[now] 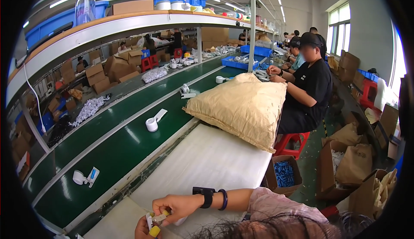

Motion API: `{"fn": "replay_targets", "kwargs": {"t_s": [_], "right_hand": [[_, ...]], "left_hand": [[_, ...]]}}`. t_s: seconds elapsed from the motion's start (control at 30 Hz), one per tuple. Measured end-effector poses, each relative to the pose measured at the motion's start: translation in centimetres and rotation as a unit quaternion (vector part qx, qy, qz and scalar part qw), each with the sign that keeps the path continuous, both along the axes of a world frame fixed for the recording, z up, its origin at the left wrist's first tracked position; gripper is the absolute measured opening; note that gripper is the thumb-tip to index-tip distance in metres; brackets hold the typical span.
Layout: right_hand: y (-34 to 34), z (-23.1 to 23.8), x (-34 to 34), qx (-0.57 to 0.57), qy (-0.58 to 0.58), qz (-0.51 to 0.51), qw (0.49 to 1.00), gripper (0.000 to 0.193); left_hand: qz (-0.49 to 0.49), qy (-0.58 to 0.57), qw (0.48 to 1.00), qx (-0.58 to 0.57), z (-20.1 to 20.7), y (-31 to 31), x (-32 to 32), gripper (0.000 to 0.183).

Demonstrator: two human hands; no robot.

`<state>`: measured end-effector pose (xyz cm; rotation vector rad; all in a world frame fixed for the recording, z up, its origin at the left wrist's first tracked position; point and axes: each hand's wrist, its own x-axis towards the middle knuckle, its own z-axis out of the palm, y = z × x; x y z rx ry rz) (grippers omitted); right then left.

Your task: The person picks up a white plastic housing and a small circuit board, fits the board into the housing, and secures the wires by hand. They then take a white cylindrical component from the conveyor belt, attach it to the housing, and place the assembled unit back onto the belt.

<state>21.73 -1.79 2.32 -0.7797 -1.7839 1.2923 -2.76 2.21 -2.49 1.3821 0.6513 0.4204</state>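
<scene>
At the lower edge, my right hand (177,207) is closed in a pinch on a small white plastic part (149,221); a black watch (206,197) and a dark bangle sit on that wrist. My left hand (142,229), partly cut off by the frame, grips the same part from the other side. A small metallic piece (159,218) shows between the fingers. Yellow patches at the fingertips are too small to identify. Beneath my right hand, another white item (180,221) is mostly hidden. Both hands are over a pale worktop (194,157).
A large tan paper sack (241,105) lies across the worktop's far end. Left of it, a green conveyor (125,142) carries white handheld devices (152,124). A shelf (142,20) spans overhead. On the right, a co-worker (308,79) sits near a carton of blue cylinders (284,173).
</scene>
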Motion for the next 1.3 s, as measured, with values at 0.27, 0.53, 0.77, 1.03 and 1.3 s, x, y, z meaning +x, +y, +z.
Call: {"fn": "replay_targets", "kwargs": {"t_s": [0.27,0.53,0.77,1.03,1.3], "right_hand": [[-0.3,0.8,0.5,-0.111,0.051,0.129,0.984,0.009],[-1.0,1.0,-0.8,0.19,-0.012,0.027,0.981,0.025],[-1.6,-1.1,-1.3,0.289,-0.22,-0.126,0.923,0.02],[-1.4,-0.5,-1.6,0.389,-0.277,-0.261,0.839,0.012],[-1.2,-0.9,-1.5,0.407,-0.237,-0.269,0.84,0.012]], "left_hand": [[0.065,-0.06,0.996,0.028,-0.3,-0.2,0.4,0.046],[0.132,-0.089,0.982,0.104,0.6,-1.0,0.0,0.052],[0.123,-0.081,0.983,0.11,-0.7,-1.5,-0.1,0.055],[0.16,-0.078,0.981,0.07,-4.2,-0.7,0.1,0.033],[0.126,-0.068,0.988,0.052,0.8,-2.6,1.6,0.026]]}}
